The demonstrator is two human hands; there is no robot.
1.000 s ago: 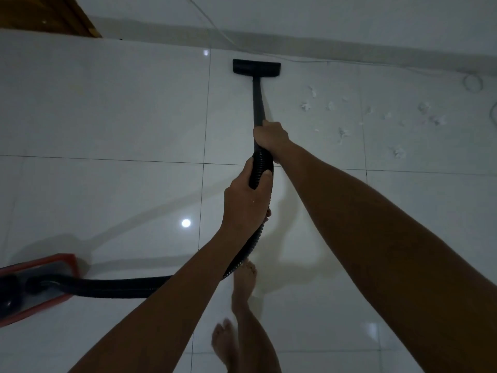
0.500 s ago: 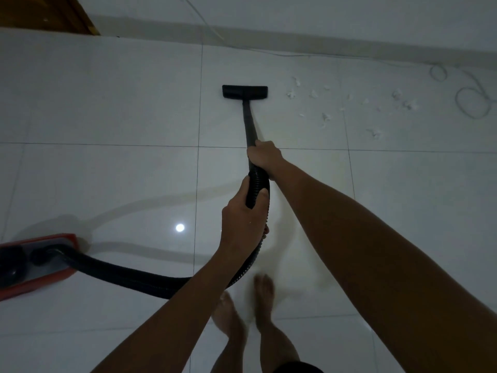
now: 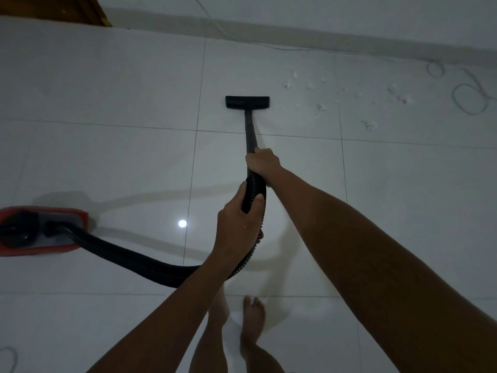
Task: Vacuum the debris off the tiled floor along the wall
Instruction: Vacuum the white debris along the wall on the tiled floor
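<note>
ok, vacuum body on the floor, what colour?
Red, with a black top, seen in the head view: vacuum body.

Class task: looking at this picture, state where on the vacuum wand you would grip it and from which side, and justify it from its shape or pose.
Grip the vacuum wand at its near upper end, from above, as the right hand does; the straight, slim tube slopes up toward the person. The left hand wraps the ribbed hose just behind.

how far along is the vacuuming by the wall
Early on. Done: the tiles left of the nozzle look free of scraps. In hand: right hand on the wand and left hand on the hose. Left: the white debris scattered to the nozzle's right, near the loose cable.
</note>
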